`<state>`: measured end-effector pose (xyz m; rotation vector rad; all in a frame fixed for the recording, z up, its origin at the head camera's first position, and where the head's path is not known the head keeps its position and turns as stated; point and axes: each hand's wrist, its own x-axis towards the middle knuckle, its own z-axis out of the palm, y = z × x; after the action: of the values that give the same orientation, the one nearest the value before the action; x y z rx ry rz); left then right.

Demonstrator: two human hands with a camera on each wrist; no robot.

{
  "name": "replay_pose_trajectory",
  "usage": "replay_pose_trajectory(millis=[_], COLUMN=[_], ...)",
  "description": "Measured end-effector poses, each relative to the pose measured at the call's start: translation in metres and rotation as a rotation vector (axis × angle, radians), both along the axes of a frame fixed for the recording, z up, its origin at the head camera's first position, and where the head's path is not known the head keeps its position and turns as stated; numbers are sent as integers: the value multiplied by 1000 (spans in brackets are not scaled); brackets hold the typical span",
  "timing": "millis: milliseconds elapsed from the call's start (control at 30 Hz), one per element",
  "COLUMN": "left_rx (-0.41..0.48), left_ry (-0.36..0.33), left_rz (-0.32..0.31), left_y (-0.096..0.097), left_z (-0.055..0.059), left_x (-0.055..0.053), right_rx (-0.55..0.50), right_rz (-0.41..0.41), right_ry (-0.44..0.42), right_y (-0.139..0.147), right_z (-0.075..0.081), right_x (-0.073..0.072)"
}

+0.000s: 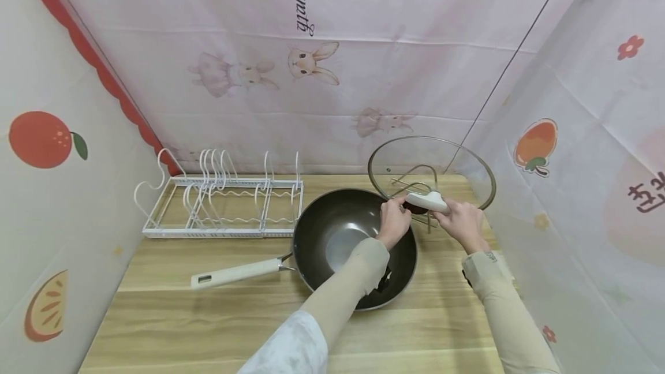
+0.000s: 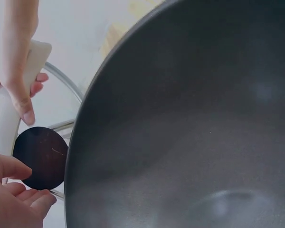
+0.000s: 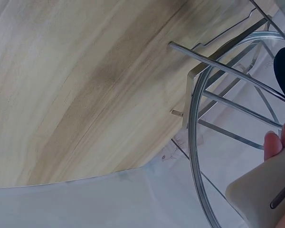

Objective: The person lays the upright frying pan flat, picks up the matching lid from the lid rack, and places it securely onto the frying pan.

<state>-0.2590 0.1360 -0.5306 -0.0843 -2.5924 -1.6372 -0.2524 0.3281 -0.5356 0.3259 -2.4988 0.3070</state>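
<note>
A clear glass lid (image 1: 421, 152) with a metal rim stands tilted at the right rear of the table, its white handle (image 1: 427, 201) facing the person. My right hand (image 1: 462, 225) grips the right end of that handle, fingers curled behind it. At the handle's left end, my left hand (image 1: 395, 223) pinches the lid by the dark round base (image 2: 42, 157), thumb and fingertips at its edge. Thin metal wires of a stand (image 3: 237, 71) show around the lid's rim; whether the lid rests on them I cannot tell. Under the left forearm sits a dark wok (image 1: 343, 247).
The wok's cream handle (image 1: 236, 273) points left across the wooden table (image 1: 218, 328). A white wire dish rack (image 1: 223, 232) stands at the back left. Printed cloth walls (image 1: 322, 103) enclose the table at the back and both sides.
</note>
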Motion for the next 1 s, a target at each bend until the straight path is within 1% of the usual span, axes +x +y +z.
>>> replay_pose_trajectory(millis=[167,300,367,500,600,700,833,933,1000], left_rx=[34,64,53,21,-3,-62,-158,-211,-242], left_ry=[-26,-30,-17,0,-11,-27,-60,-86,-95], left_rz=[-17,-30,-29,-51,-93,-140,-235,-306,-337], left_y=[0,-1,-1,-2,-2,-3,-4,-5,-5], left_z=[1,1,1,1,3,7,13,16,17], left_x=[0,-1,-1,0,2,3,6,8,9], right_rx=[-13,-20,-26,-40,-46,-50,-52,-60,-67], right_rz=[6,1,-5,-8,-19,-27,-37,-53,-66], right_ry=[30,32,23,7,0,-7,-20,-44,-62], right_y=[-1,-1,-1,-1,0,0,0,-1,0], right_z=[0,3,5,9,14,18,24,29,32], right_x=[1,0,0,1,1,2,4,5,6])
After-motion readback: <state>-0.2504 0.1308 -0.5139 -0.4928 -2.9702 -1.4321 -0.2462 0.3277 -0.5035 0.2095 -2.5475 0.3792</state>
